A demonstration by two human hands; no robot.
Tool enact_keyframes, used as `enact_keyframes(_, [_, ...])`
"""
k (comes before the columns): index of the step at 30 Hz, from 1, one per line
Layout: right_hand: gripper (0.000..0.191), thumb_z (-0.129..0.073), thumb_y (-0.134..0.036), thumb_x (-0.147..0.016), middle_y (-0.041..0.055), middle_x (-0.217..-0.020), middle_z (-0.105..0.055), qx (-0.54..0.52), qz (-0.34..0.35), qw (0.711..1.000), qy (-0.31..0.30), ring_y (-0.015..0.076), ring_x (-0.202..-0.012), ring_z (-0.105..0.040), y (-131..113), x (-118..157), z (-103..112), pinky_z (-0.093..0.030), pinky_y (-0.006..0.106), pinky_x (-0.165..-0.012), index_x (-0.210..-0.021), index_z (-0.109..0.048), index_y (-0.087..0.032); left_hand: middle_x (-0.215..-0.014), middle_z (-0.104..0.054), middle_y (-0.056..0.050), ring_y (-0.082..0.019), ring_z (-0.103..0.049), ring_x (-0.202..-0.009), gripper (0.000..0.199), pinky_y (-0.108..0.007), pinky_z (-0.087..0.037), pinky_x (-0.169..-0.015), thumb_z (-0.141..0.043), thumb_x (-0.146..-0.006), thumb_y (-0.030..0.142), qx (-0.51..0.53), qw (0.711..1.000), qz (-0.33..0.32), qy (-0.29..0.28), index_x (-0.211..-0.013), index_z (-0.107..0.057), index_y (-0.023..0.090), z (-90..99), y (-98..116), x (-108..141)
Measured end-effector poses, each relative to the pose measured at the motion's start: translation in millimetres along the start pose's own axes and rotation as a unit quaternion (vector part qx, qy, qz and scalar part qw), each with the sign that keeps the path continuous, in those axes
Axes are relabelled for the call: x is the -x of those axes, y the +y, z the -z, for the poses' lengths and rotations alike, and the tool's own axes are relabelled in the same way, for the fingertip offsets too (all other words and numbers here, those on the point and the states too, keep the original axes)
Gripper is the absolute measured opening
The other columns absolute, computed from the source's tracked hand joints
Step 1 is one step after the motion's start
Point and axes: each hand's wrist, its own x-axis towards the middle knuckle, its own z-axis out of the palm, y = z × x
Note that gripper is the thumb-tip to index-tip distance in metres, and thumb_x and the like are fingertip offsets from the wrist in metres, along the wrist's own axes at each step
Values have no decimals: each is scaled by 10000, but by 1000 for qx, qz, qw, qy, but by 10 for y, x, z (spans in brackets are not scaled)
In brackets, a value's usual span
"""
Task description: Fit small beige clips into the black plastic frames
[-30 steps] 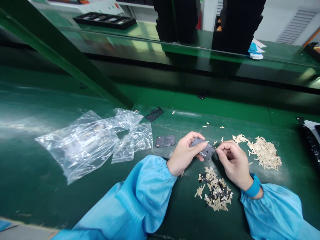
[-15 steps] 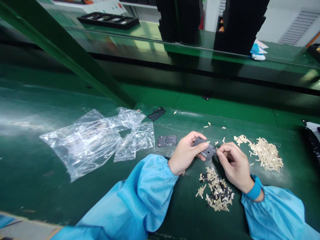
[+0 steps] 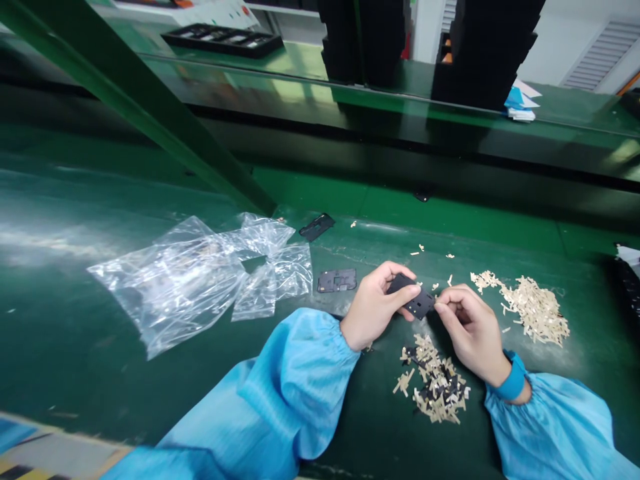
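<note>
My left hand [image 3: 381,299] is closed on a thin black plastic plate [image 3: 418,305] with small holes, thumb on top and fingers beneath. At the plate's right corner, my right hand [image 3: 469,327] pinches with thumb and forefinger; whatever lies between the fingertips is too small to make out. Below the hands is a pile of beige and black strips [image 3: 439,387]. To the right lies a larger heap of small beige strips [image 3: 537,310]. A similar black plastic part [image 3: 337,281] rests flat just left of my left hand, and another black part [image 3: 317,227] lies farther back.
Crumpled clear plastic bags [image 3: 185,287] cover the bench to the left. A green post [image 3: 150,113] slants down to the bench's back. Dark stacked trays [image 3: 483,53] stand on the shelf behind. A black tray [image 3: 627,287] sits at the right edge.
The view has shifted slightly, so everything sits a little farther right. The plate is tilted a bit differently and looks darker. Both hands keep their grip and place.
</note>
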Motion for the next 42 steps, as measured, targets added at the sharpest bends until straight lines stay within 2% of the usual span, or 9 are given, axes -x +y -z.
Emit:
enact_keyframes(12, [111, -617, -270, -985, 35, -867, -621, -51, -36, 998, 5, 164, -718, -576, 44, -8, 3, -436, 290, -602, -894, -658, -220, -805, -569, 26, -95, -605, -602, 319, -195, -564, -444, -791, -735, 332, 13, 1000, 3, 13, -936, -613, 159, -14, -45, 18])
enact_keyframes(16, [152, -612, -237, -981, 36, -819, -635, -51, 2, 999, -16, 174, -726, -595, 21, 2, 25, -450, 300, -621, -837, -655, -214, -799, -575, 27, -90, -591, -613, 368, -181, -554, -453, -811, -718, 370, 30, 999, 6, 22, -937, -604, 159, -20, -38, 12])
enact_keyframes(18, [120, -623, -213, -968, 33, -831, -626, -51, 18, 999, 2, 163, -695, -580, 21, 12, 21, -457, 297, -614, -851, -650, -217, -802, -580, 26, -88, -590, -619, 386, -175, -548, -456, -820, -710, 380, 40, 999, 8, 26, -938, -600, 160, -21, -40, 9])
enact_keyframes(20, [62, -660, -202, -940, 36, -905, -608, -49, 23, 998, 36, 142, -646, -541, 29, 22, 8, -462, 289, -580, -996, -660, -227, -804, -588, 26, -89, -595, -620, 398, -175, -545, -460, -826, -708, 386, 50, 998, 14, 21, -943, -598, 160, -27, -49, 12])
enact_keyframes(23, [478, -733, -211, -887, 60, -1020, -598, -5, 42, 999, 27, 150, -667, -534, 34, 34, -14, -498, 296, -576, -1340, -587, -263, -797, -601, 28, -84, -600, -603, 407, -177, -539, -469, -837, -706, 397, 65, 998, 23, 11, -929, -593, 159, -50, -70, 31])
enact_keyframes(26, [569, -721, -198, -908, 80, -1083, -639, 49, 92, 995, 5, 173, -734, -583, 17, 50, -29, -553, 324, -650, -1443, -557, -302, -766, -603, 39, -72, -597, -564, 423, -171, -523, -471, -854, -697, 404, 86, 996, 30, 19, -908, -581, 160, -90, -83, 64])
enact_keyframes(36, [520, -680, -75, -925, 93, -1080, -756, 95, 163, 979, 78, 224, -910, -733, -17, 119, -49, -610, 339, -781, -1394, -628, -295, -800, -638, 18, -95, -645, -707, 512, -166, -577, -551, -916, -642, 433, 184, 980, 60, 42, -863, -544, 161, -216, -80, 156])
enact_keyframes(39, [429, -669, -111, -936, 88, -1035, -725, 78, 136, 985, 74, 188, -782, -695, -11, 101, -49, -595, 323, -701, -1334, -643, -270, -809, -641, 13, -96, -648, -712, 524, -170, -586, -556, -919, -636, 444, 179, 981, 58, 40, -863, -545, 157, -200, -86, 143])
enact_keyframes(42, [337, -672, -177, -934, 29, -867, -638, 55, 88, 993, 53, 156, -660, -599, -1, 68, -42, -549, 305, -625, -1261, -636, -248, -787, -634, 18, -100, -652, -683, 528, -189, -596, -549, -919, -630, 452, 155, 986, 53, 34, -860, -549, 155, -162, -75, 115])
